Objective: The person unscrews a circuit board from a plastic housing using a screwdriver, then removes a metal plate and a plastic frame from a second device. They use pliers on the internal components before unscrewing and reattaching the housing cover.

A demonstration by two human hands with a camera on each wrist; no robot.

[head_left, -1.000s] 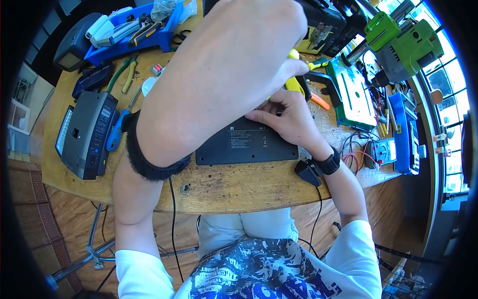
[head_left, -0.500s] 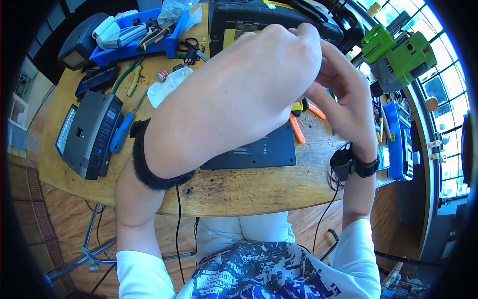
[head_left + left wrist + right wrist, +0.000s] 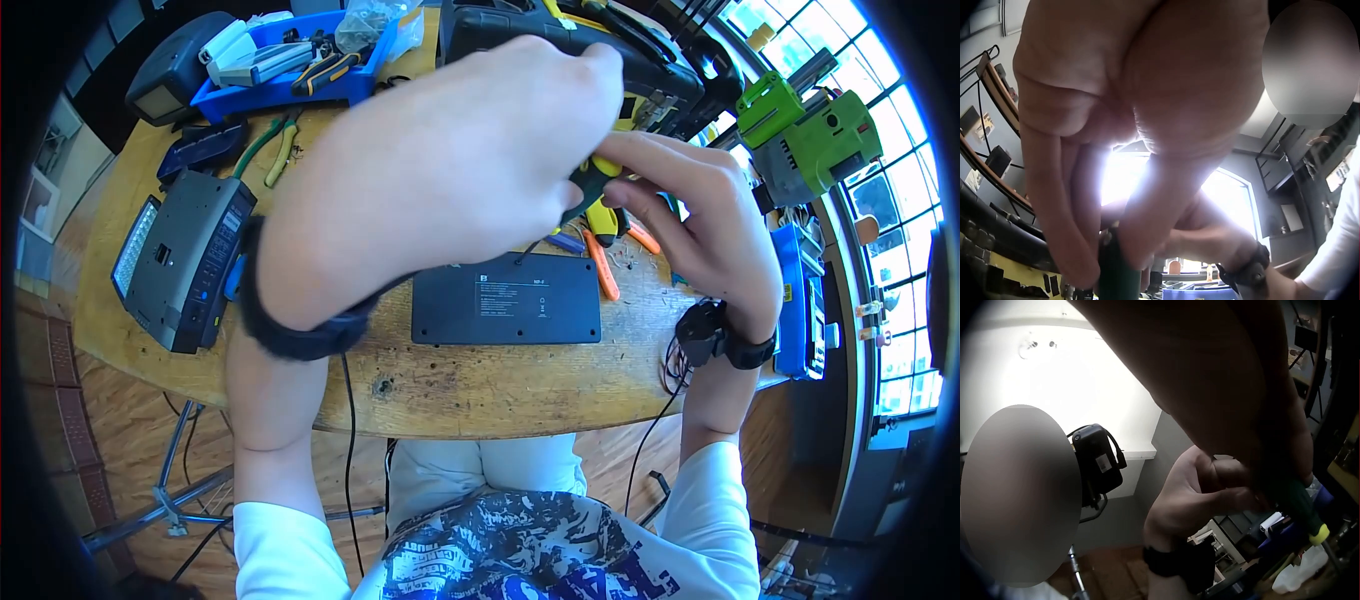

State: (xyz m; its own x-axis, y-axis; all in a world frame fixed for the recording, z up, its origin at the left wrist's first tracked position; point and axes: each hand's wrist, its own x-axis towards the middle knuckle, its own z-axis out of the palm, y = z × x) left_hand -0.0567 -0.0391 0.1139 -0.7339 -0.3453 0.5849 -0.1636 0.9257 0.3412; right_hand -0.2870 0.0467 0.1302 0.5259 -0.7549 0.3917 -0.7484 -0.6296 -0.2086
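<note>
A screwdriver with a dark green and yellow handle (image 3: 592, 185) stands tilted over the far edge of a flat black panel (image 3: 450, 305) with printed text and screw holes. Its thin shaft (image 3: 528, 252) runs down to that edge in the head view. My left hand (image 3: 480, 150) grips the handle between thumb and fingers, which also shows in the left wrist view around the green handle (image 3: 1119, 272). From the other side my right hand (image 3: 715, 215) has its fingertips curled on the handle's top. The right wrist view shows the yellow collar (image 3: 1319, 534) below both hands.
Orange-handled pliers (image 3: 605, 270) lie right of the panel. At left stand an LED light (image 3: 190, 260) and a blue tray (image 3: 290, 95) of tools. A black toolbox (image 3: 480, 30) is behind the hands, with a green drill press (image 3: 825, 145) at right.
My right hand has left the panel's far edge and come up to the screwdriver's handle. The left hand has shifted slightly, uncovering more of the panel.
</note>
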